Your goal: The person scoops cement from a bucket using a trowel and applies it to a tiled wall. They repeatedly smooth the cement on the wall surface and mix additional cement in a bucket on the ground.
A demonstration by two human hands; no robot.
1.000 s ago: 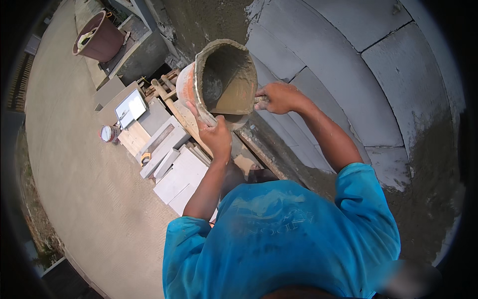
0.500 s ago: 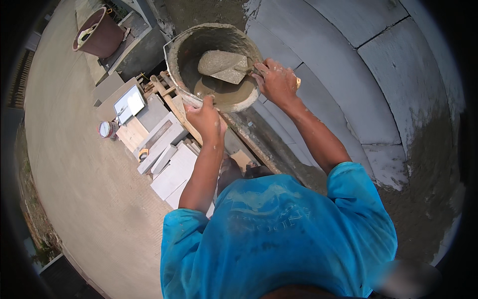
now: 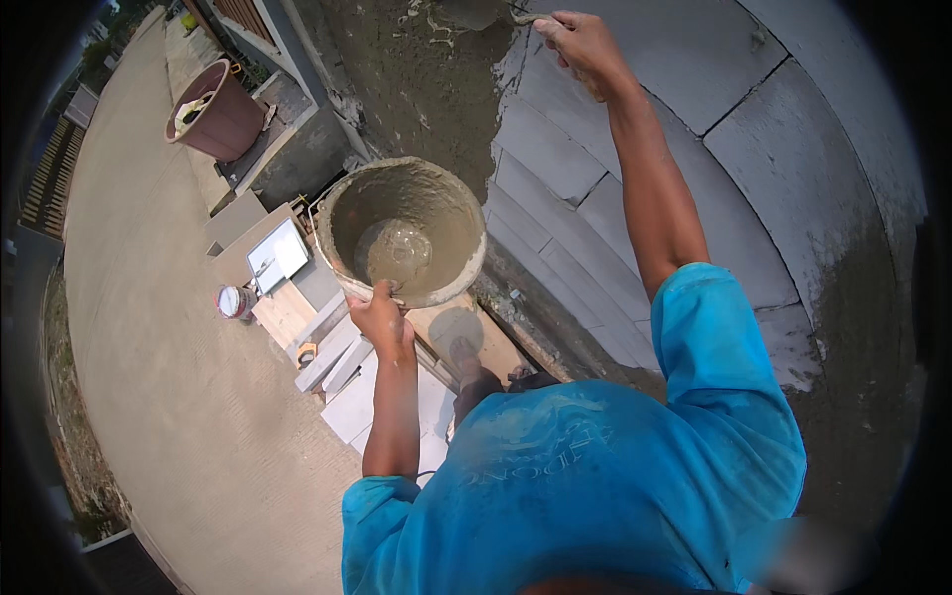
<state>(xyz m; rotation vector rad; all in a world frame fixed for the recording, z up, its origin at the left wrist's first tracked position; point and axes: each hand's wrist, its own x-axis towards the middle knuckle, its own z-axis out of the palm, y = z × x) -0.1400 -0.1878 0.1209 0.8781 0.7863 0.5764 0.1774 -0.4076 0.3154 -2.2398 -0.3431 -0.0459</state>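
An outdoor building site here: wet mortar in a bucket (image 3: 405,233), grey wall blocks (image 3: 635,188) half-plastered, stacked slabs (image 3: 342,347) on the concrete yard (image 3: 149,397).

The left hand (image 3: 380,315) is clenched at chest height, while the right hand (image 3: 578,42) grips with arm stretched far forward.

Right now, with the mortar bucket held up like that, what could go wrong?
The left hand grips the mortar bucket by one rim edge only, high above the tiles and boards on the ground; it could tip or slip and spill. The right hand stretches far up to the wet wall, so balance may suffer.
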